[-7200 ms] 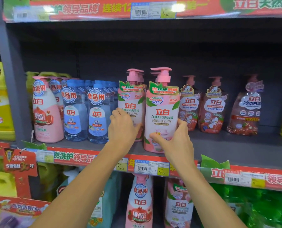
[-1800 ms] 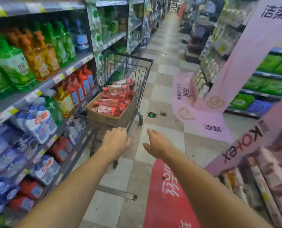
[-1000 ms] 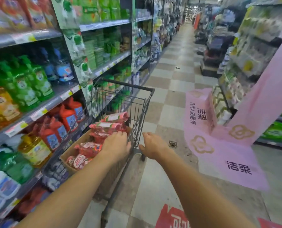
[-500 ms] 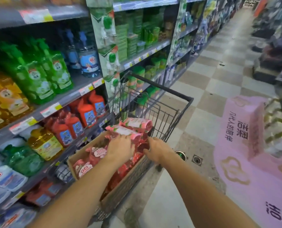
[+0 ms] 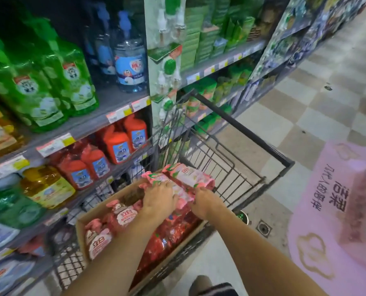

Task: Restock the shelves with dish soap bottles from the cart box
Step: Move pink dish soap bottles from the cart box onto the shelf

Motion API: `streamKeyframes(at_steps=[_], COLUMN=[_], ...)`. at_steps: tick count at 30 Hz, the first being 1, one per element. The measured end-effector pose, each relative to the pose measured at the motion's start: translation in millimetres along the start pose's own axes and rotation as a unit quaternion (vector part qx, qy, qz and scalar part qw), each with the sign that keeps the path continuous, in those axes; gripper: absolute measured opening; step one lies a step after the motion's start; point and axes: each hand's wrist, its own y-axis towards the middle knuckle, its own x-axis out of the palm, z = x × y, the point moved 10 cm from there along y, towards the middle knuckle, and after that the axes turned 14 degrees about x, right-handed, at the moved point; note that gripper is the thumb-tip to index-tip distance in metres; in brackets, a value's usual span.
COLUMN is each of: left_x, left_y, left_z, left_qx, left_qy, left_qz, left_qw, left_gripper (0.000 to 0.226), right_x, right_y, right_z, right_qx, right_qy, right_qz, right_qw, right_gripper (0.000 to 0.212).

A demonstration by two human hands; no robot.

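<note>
Both hands now in the cart box (image 5: 96, 212): left hand (image 5: 159, 202) and right hand (image 5: 206, 202) apparently gripping pink 立白 bottles (image 5: 178, 178), fingers curled.

Counted: 2 hands, left hand (image 5: 159, 200) & right hand (image 5: 205, 201); 1 cart (image 5: 237, 165); 1 box (image 5: 86, 223); approx. 4 red bottles (image 5: 115, 146) seen on left shelf; 2 pink bottles (image 5: 188, 174) atop the box.
</note>
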Motion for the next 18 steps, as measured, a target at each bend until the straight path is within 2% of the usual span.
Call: streamKeyframes(at_steps=[6,9,13,15,18], left_x=[40,56,76,90,104], left_y=[33,47,63,72,76], left_z=[-15,-22,-25,-32,-49], left_qx=[-0.054,-0.094,-0.152,-0.213,-0.343], left_qy=[-0.031,-0.035,-0.103,-0.199,-0.308], left_qz=[-0.040,-0.090,-0.139,-0.127,-0.055], left_qw=[0.997,0.991,0.973,0.948,0.886], left_gripper=[0.045,0.048,0.052,0.053,0.068], right_x=[-2,1,-3,-5,0], right_y=[67,103,146,165,187], right_z=[-20,-22,-14,-12,-3], right_qx=[-0.027,-0.039,-0.032,-0.040,-0.036], right_qy=[-0.029,-0.069,-0.085,-0.069,-0.045], right_qz=[-0.034,-0.045,-0.043,-0.053,-0.074], right_qw=[0.999,0.996,0.995,0.995,0.996], right_gripper=[0.048,0.046,0.056,0.058,0.059])
